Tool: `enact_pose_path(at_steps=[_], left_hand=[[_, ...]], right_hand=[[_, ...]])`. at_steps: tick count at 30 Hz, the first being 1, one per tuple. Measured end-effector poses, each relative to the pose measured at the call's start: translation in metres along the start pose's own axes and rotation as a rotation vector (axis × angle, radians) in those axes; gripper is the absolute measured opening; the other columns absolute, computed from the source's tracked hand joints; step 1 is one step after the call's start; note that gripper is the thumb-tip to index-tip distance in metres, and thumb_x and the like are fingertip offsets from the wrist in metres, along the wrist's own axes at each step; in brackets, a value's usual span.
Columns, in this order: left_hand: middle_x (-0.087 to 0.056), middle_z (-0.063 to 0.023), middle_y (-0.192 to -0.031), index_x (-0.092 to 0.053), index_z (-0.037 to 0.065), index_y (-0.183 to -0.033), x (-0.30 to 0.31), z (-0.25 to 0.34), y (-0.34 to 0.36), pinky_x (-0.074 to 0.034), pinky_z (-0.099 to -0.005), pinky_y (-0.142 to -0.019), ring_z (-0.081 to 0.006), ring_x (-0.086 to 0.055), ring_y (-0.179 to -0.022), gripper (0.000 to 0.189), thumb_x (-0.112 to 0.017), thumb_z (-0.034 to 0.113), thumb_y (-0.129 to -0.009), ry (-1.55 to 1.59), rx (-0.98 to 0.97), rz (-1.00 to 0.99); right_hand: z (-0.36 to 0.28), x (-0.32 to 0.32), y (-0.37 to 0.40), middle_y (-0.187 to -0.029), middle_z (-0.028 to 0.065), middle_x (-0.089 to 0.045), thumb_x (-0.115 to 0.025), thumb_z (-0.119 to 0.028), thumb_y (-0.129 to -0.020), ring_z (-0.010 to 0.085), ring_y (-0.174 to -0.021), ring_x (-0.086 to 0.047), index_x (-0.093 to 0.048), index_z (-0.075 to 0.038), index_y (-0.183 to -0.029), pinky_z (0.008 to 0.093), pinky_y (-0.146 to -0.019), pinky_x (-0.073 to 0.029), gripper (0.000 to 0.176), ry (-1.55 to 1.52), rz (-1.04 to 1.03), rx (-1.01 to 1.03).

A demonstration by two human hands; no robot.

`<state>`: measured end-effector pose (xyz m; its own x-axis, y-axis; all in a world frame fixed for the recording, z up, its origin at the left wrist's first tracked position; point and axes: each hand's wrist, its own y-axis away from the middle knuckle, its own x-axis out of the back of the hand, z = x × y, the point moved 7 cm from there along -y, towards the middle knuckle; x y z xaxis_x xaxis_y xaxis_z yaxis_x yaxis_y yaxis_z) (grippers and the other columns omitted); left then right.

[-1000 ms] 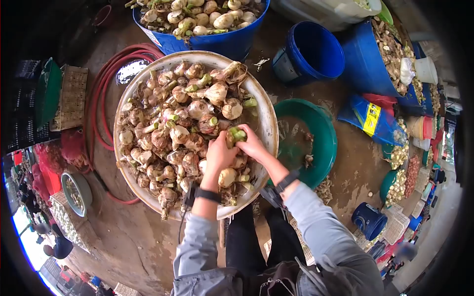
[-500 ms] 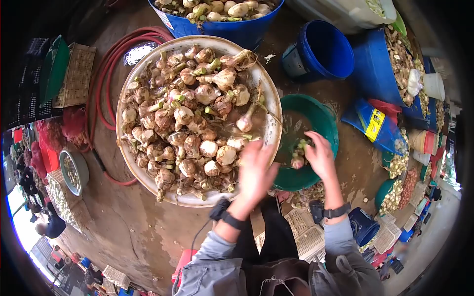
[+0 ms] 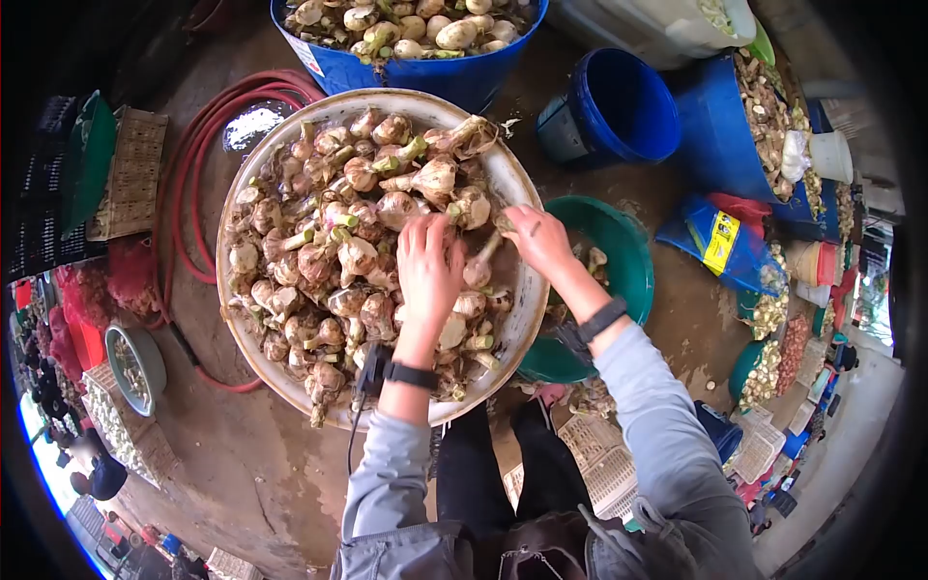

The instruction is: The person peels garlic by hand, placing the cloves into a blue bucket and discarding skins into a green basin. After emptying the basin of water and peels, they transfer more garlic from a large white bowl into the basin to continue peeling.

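Note:
A wide white basin (image 3: 530, 338) is heaped with soil-stained garlic bulbs (image 3: 358, 256), some with green stem stubs. My left hand (image 3: 428, 266) reaches into the right part of the heap, its fingers curled downward among the bulbs. Its fingertips are hidden, so what they close on does not show. At the basin's right rim, my right hand (image 3: 539, 232) pinches the stem end of a long-stemmed garlic bulb (image 3: 478, 271), which lies on the heap. Under my right forearm stands a green basin (image 3: 633, 261) with a few garlic pieces inside, partly covered by the arm.
A blue tub (image 3: 416, 72) of pale bulbs stands beyond the basin, and a blue bucket (image 3: 628, 106) to its right. A red hose (image 3: 184, 193) coils at left. Blue containers (image 3: 720, 126) and a blue bag (image 3: 710, 237) sit at right. A woven crate (image 3: 599, 464) lies by my legs.
My right hand has left the green basin, without the bulb it held there, and moved up-left to the stemmed bulb. My left hand has moved left and up into the heap.

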<state>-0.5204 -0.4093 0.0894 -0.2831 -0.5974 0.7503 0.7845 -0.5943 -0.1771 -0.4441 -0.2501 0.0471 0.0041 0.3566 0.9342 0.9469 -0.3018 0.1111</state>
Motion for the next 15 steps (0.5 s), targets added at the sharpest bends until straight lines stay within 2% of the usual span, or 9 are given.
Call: enact_pose_path(at_steps=[4, 5, 7, 8, 9, 11, 12, 13, 15], left_hand=[[-0.051, -0.0151, -0.112, -0.051, 0.005, -0.114, 0.012, 0.021, 0.030, -0.036, -0.0440, -0.096, -0.0334, -0.044, -0.111, 0.041, -0.062, 0.008, -0.074, 0.061, 0.004, -0.019], [-0.048, -0.0152, -0.118, -0.049, 0.009, -0.120, -0.002, 0.025, 0.037, -0.035, -0.0440, -0.098, -0.0344, -0.043, -0.114, 0.049, -0.064, 0.007, -0.073, 0.076, -0.028, -0.066], [-0.044, -0.0168, -0.124, -0.045, 0.013, -0.127, -0.009, 0.056, 0.031, -0.033, -0.0446, -0.100, -0.0359, -0.041, -0.117, 0.059, -0.065, 0.008, -0.071, 0.155, -0.055, -0.241], [-0.040, -0.0192, -0.129, -0.041, 0.017, -0.131, -0.016, 0.063, 0.029, -0.034, -0.0451, -0.100, -0.0373, -0.040, -0.118, 0.069, -0.067, 0.008, -0.069, 0.133, -0.085, -0.240], [-0.041, -0.0211, -0.126, -0.045, 0.014, -0.126, -0.018, 0.064, 0.023, -0.037, -0.0443, -0.097, -0.0383, -0.042, -0.116, 0.065, -0.068, 0.006, -0.065, 0.277, -0.011, -0.246], [-0.042, -0.0205, -0.122, -0.050, 0.012, -0.118, -0.026, 0.063, 0.013, -0.040, -0.0426, -0.094, -0.0387, -0.043, -0.113, 0.060, -0.069, 0.004, -0.062, 0.334, -0.024, -0.307], [-0.044, -0.0185, -0.118, -0.053, 0.009, -0.111, -0.028, 0.066, 0.011, -0.042, -0.0404, -0.092, -0.0369, -0.047, -0.108, 0.053, -0.069, 0.004, -0.060, 0.389, -0.011, -0.349], [-0.048, -0.0161, -0.114, -0.050, 0.008, -0.113, -0.034, 0.069, 0.013, -0.044, -0.0393, -0.089, -0.0343, -0.051, -0.104, 0.055, -0.070, 0.007, -0.062, 0.490, 0.065, -0.454], [-0.050, -0.0151, -0.109, -0.048, 0.007, -0.114, -0.039, 0.079, 0.019, -0.045, -0.0390, -0.086, -0.0321, -0.054, -0.100, 0.054, -0.070, 0.011, -0.065, 0.497, 0.069, -0.508]], right_hand=[[0.001, 0.043, 0.034, -0.093, 0.0163, -0.061, -0.065, -0.019, -0.080, 0.0321, -0.083, -0.061, -0.055, -0.003, -0.102, 0.0390, -0.070, -0.049, 0.029, -0.249, 0.080, -0.131], [-0.003, 0.054, 0.040, -0.093, 0.0163, -0.061, -0.065, -0.019, -0.080, 0.0321, -0.083, -0.061, -0.055, -0.003, -0.102, 0.0390, -0.070, -0.049, 0.029, -0.248, 0.078, -0.135], [0.002, 0.057, 0.058, -0.094, 0.0155, -0.062, -0.064, -0.019, -0.082, 0.0267, -0.083, -0.062, -0.054, -0.003, -0.107, 0.0338, -0.073, -0.049, 0.032, -0.629, -0.117, -0.399], [-0.002, 0.060, 0.065, -0.091, 0.0106, -0.064, -0.065, -0.021, -0.082, 0.0186, -0.082, -0.062, -0.055, -0.001, -0.106, 0.0307, -0.075, -0.048, 0.032, -0.800, -0.164, -0.447], [-0.011, 0.053, 0.070, -0.104, 0.0081, -0.061, -0.065, -0.012, -0.082, 0.0146, -0.093, -0.058, -0.050, 0.000, -0.115, 0.0301, -0.082, -0.047, 0.039, -1.061, -0.266, -0.441], [-0.025, 0.061, 0.078, -0.121, 0.0088, -0.052, -0.064, -0.002, -0.080, 0.0149, -0.104, -0.053, -0.040, 0.000, -0.126, 0.0294, -0.090, -0.044, 0.052, -1.289, -0.270, -0.391], [-0.021, 0.061, 0.080, -0.133, 0.0100, -0.042, -0.064, 0.006, -0.077, 0.0156, -0.111, -0.048, -0.029, -0.004, -0.134, 0.0292, -0.095, -0.041, 0.068, -1.279, -0.216, -0.338], [-0.018, 0.063, 0.080, -0.124, 0.0091, -0.051, -0.064, -0.001, -0.080, 0.0143, -0.105, -0.052, -0.040, -0.003, -0.128, 0.0309, -0.091, -0.043, 0.054, -1.244, -0.043, -0.270], [0.002, 0.053, 0.093, -0.104, 0.0111, -0.063, -0.062, -0.009, -0.083, 0.0173, -0.094, -0.059, -0.053, -0.002, -0.115, 0.0329, -0.083, -0.046, 0.035, -1.051, -0.271, -0.435]])
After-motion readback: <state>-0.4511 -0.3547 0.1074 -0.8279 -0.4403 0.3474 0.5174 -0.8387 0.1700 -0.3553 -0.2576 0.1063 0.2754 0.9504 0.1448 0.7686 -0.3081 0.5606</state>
